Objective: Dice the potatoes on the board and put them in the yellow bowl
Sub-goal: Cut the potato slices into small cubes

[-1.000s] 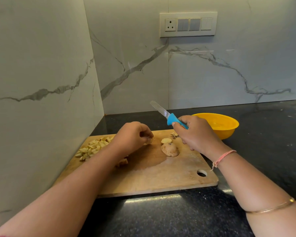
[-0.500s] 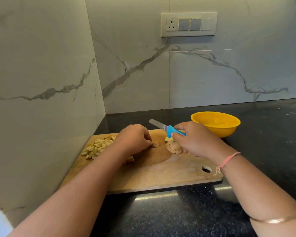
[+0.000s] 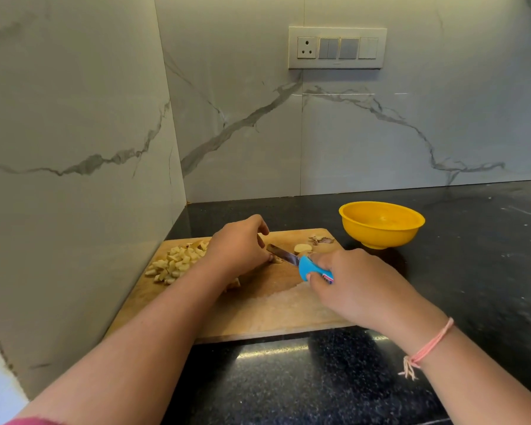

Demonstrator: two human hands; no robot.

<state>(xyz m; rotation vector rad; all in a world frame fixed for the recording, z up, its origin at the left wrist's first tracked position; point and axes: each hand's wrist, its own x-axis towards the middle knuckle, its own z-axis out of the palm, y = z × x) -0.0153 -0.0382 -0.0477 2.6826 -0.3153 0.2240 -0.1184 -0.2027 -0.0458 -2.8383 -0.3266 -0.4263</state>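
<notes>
A wooden cutting board (image 3: 267, 311) lies on the black counter in the corner. A pile of diced potato (image 3: 175, 262) sits at the board's left. My left hand (image 3: 236, 250) curls over a small potato piece (image 3: 276, 259) near the board's middle and pins it down. My right hand (image 3: 353, 286) grips a blue-handled knife (image 3: 301, 265), its blade angled down onto that piece beside my left fingers. A potato slice (image 3: 303, 248) lies just behind the blade. The yellow bowl (image 3: 380, 223) stands off the board's far right corner and looks empty.
Brown peel scraps (image 3: 321, 239) lie at the board's far right corner. Marble walls close the left and back sides. A switch panel (image 3: 337, 47) is on the back wall. Dark counter (image 3: 472, 246) stretches to the right and in front.
The knife came down from a raised position to the potato piece under my left fingers. My right hand moved nearer and lower, now covering the potato chunk seen before.
</notes>
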